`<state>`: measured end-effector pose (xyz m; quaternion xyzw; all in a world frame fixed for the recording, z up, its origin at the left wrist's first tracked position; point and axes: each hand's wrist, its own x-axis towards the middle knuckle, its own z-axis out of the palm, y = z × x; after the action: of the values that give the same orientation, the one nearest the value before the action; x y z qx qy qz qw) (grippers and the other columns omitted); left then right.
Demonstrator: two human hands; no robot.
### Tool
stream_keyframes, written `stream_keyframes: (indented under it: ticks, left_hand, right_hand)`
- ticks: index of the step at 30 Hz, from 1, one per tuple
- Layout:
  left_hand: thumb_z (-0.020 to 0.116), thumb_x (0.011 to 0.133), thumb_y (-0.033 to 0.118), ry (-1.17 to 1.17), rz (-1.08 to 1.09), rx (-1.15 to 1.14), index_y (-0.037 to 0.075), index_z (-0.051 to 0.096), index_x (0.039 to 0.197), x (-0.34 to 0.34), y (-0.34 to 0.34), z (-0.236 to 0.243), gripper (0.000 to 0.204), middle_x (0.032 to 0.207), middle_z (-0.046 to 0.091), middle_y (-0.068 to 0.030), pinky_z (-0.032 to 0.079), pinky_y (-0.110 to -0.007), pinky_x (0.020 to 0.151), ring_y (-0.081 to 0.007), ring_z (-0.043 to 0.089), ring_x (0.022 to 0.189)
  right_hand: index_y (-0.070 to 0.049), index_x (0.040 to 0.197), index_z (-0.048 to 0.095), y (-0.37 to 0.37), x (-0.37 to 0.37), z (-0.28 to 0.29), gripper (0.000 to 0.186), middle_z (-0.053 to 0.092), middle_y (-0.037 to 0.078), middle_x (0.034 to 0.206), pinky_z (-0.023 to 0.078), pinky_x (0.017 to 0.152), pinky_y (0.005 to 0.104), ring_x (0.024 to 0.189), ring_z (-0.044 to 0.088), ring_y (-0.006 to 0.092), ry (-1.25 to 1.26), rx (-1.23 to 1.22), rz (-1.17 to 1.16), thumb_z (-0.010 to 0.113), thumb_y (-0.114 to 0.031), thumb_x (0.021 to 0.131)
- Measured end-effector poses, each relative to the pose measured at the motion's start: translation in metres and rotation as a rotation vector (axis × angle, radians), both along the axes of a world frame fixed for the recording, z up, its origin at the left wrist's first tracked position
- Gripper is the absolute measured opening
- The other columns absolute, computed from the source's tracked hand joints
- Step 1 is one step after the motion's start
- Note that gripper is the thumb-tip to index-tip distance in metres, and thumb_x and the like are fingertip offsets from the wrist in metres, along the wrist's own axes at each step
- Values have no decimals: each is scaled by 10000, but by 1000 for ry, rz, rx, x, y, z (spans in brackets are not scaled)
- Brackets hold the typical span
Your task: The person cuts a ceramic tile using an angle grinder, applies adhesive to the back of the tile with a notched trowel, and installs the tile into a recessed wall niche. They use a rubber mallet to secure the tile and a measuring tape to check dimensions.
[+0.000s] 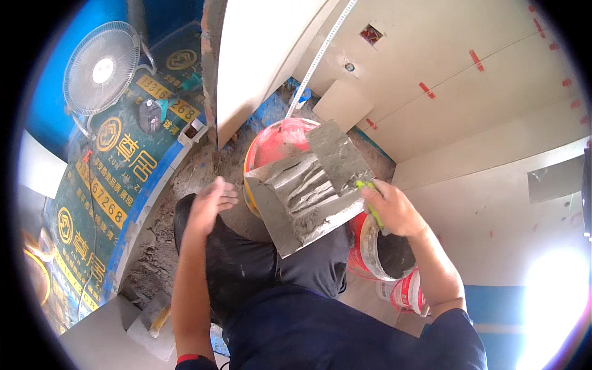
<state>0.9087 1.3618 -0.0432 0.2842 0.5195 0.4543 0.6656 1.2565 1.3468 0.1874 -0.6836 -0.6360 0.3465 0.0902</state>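
A grey tile (262,200) lies tilted between my thighs and a round red bucket (280,139), with wet mortar spread in thick, uneven ridges over it. My right hand (394,209) grips the bright green handle of a trowel (339,157). The trowel's rectangular blade, coated with mortar, is over the tile's far right part. To the left of the tile, my left hand (211,205) is raised with its fingers stretched out, holding nothing and apart from the tile. By my right knee stands a red and white bucket (364,246) with grey mortar inside.
A smaller red and white bucket (412,293) stands behind it. Wall tiles (431,123) with red clips rise at right; a white measuring strip (320,58) leans there. Left are a fan (102,71), a cordless tool (151,116) and a yellow-handled tool (161,320).
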Motion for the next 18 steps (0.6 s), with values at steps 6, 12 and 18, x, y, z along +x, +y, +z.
stream_keyframes:
  ticks: [6, 12, 18]
  left_hand:
    - [428, 1049, 490, 97, -22, -6, 64, 630, 930, 49, 29, -3, 486, 741, 639, -38, 477, -288, 613, -146, 612, 650]
    - [407, 1062, 462, 42, 94, 56, 92, 606, 847, 62, 32, 1, 471, 685, 602, -6, 413, -282, 581, -116, 549, 594]
    - [442, 1073, 356, 85, 243, 177, 72, 589, 832, 75, 32, -20, 400, 748, 567, 25, 393, -266, 639, -79, 494, 686]
  right_hand:
    - [16, 859, 604, 22, -7, 30, 447, 593, 88, 658, 476, 626, 340, 603, 578, 165, -20, -185, 44, 513, -399, 999]
    - [18, 902, 622, 33, -12, 11, 479, 607, 111, 680, 488, 675, 357, 679, 612, 200, -115, -163, 299, 526, -445, 984]
    - [0, 902, 649, 47, -4, -5, 449, 641, 100, 724, 486, 694, 353, 658, 599, 187, -178, -138, 231, 579, -441, 951]
